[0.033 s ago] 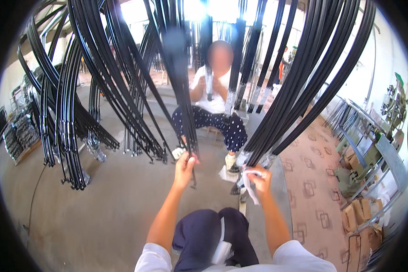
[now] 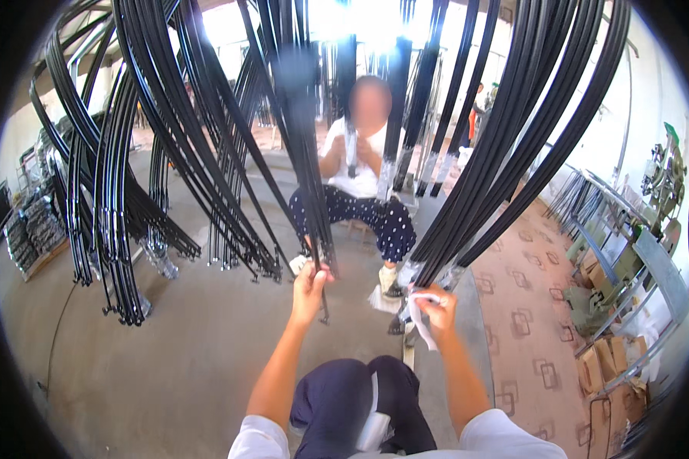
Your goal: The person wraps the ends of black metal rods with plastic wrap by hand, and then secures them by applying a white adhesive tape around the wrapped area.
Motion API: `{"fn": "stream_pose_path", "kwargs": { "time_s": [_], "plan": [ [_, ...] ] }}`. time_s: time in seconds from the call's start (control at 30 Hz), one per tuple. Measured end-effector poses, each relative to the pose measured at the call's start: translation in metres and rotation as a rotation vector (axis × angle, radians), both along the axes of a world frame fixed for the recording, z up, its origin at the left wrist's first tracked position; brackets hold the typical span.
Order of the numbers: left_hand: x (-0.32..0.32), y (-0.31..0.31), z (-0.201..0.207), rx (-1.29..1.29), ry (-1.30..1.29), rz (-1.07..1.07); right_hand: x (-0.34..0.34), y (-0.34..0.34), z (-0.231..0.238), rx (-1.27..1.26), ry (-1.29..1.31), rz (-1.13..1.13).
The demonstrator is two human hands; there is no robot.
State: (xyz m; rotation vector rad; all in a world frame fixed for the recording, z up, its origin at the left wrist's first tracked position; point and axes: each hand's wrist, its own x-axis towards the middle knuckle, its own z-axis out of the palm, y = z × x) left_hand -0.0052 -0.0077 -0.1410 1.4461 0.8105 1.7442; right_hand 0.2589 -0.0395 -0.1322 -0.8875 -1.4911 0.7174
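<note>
I see the left hand [image 2: 308, 292] pinching the central black strands [image 2: 311, 168] near their lower ends, seemingly to steady them, the right hand [image 2: 439, 307] pinching a white strip [image 2: 417, 317] beside the right bundle [image 2: 490, 168].

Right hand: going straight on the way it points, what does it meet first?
Likely the lower part of the black strip bundle, just ahead of the right hand and its white strip. Depth is unclear; they may already touch.
</note>
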Motion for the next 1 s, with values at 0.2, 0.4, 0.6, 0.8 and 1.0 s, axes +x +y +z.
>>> {"fn": "stream_pose_path", "kwargs": {
  "time_s": [0.2,0.4,0.6,0.8,1.0],
  "plan": [
    [0.001,-0.016,0.021,0.252,0.308,0.401,-0.007,-0.01,0.007,0.015,0.113,0.038],
    [0.019,-0.028,0.028,0.282,0.449,0.603,-0.011,-0.016,0.006,0.05,0.183,-0.023],
    [0.036,-0.022,0.019,0.137,0.164,0.307,-0.008,-0.015,0.001,0.028,0.175,0.022],
    [0.036,-0.027,0.028,0.134,0.129,0.221,-0.012,-0.023,0.01,0.03,0.224,0.043],
    [0.05,-0.043,0.035,0.061,0.171,0.184,-0.017,-0.03,0.016,0.014,0.243,0.039]
  ]
}}
